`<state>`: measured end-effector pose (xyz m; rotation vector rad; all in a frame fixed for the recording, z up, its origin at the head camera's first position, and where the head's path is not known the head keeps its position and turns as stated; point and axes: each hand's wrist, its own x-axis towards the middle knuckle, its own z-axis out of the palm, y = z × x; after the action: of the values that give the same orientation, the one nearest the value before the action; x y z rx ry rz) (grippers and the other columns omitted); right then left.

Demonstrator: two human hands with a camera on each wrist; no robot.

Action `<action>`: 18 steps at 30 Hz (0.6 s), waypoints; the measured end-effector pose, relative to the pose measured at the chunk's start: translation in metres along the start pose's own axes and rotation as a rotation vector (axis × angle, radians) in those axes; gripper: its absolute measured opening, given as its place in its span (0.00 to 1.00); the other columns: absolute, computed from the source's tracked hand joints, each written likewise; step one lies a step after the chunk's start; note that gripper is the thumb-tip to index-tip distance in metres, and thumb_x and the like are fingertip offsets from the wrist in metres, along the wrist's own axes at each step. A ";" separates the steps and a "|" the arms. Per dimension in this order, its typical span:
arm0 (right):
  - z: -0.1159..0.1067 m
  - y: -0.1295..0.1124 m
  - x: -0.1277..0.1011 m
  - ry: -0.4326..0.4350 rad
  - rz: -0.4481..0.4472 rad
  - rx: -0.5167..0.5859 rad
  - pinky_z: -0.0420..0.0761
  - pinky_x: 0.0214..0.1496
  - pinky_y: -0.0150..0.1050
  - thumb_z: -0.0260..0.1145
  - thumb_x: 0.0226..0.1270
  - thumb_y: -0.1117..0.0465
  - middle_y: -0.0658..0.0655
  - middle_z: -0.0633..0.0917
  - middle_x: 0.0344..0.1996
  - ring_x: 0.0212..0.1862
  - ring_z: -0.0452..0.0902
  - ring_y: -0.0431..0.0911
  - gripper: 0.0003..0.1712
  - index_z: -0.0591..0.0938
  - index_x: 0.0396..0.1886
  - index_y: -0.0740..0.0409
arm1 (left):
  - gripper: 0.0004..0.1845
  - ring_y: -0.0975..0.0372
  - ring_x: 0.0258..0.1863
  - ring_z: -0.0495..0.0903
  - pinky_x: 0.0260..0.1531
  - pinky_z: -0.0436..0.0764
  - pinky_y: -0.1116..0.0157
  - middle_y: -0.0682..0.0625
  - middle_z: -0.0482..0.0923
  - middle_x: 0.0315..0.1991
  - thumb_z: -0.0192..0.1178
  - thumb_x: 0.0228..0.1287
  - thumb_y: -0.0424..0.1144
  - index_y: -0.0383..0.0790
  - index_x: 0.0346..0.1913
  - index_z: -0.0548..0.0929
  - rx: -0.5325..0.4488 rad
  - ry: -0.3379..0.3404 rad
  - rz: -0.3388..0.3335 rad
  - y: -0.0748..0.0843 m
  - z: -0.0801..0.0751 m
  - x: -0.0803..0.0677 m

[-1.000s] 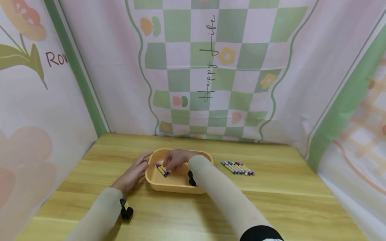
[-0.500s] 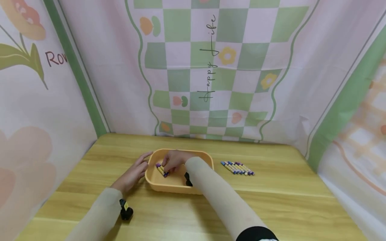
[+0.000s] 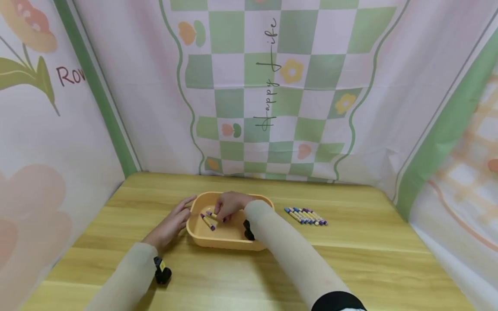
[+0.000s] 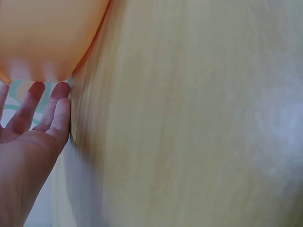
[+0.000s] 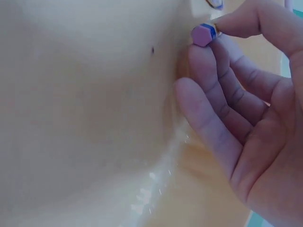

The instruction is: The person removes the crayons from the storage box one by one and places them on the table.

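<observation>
My right hand [image 3: 232,204] is inside the orange plastic basket [image 3: 231,244] and pinches a crayon [image 3: 212,214] between thumb and fingers. The right wrist view looks at this crayon's hexagonal purple end [image 5: 203,35], with a blue band behind it. A second crayon [image 3: 208,222], yellow with purple ends, lies on the basket floor to the left. Outside the basket, my left hand [image 3: 170,224] rests its extended fingers against the left wall. Those fingertips [image 4: 61,90] meet the basket wall in the left wrist view.
To the right of the basket, a slanted row of several crayons [image 3: 306,217] lies on the wooden table [image 3: 218,280]. A patterned cloth [image 3: 256,86] hangs behind the table's back edge, and more cloth hangs on both sides.
Two crayons lay side by side in the basket; my right hand has gripped one and drawn it right, apart from the other. My left hand has stayed at the wall.
</observation>
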<state>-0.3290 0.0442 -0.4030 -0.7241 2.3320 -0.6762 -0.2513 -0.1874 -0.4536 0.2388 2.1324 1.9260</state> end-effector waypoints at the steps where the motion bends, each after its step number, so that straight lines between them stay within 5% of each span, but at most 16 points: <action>1: -0.002 0.001 -0.002 0.001 0.001 -0.006 0.85 0.35 0.40 0.69 0.61 0.63 0.51 0.85 0.26 0.28 0.79 0.42 0.06 0.83 0.38 0.53 | 0.34 0.43 0.69 0.67 0.69 0.66 0.50 0.33 0.55 0.75 0.43 0.72 0.34 0.47 0.79 0.52 0.002 -0.003 0.004 0.000 0.000 0.000; 10: -0.027 0.006 -0.030 0.003 -0.026 0.017 0.86 0.42 0.41 0.67 0.62 0.64 0.52 0.85 0.40 0.37 0.84 0.45 0.12 0.83 0.46 0.55 | 0.34 0.43 0.69 0.66 0.69 0.65 0.50 0.33 0.55 0.75 0.43 0.72 0.34 0.47 0.79 0.52 0.002 0.003 0.001 0.003 0.001 0.000; 18: -0.049 0.017 -0.058 0.032 -0.050 0.003 0.86 0.40 0.40 0.66 0.62 0.65 0.53 0.85 0.39 0.38 0.84 0.45 0.14 0.82 0.48 0.58 | 0.35 0.43 0.70 0.65 0.70 0.64 0.49 0.33 0.55 0.75 0.44 0.71 0.34 0.47 0.79 0.52 -0.001 -0.004 -0.008 0.001 0.000 0.002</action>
<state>-0.3285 0.1066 -0.3567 -0.7784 2.3485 -0.7179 -0.2534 -0.1870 -0.4526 0.2340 2.1268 1.9206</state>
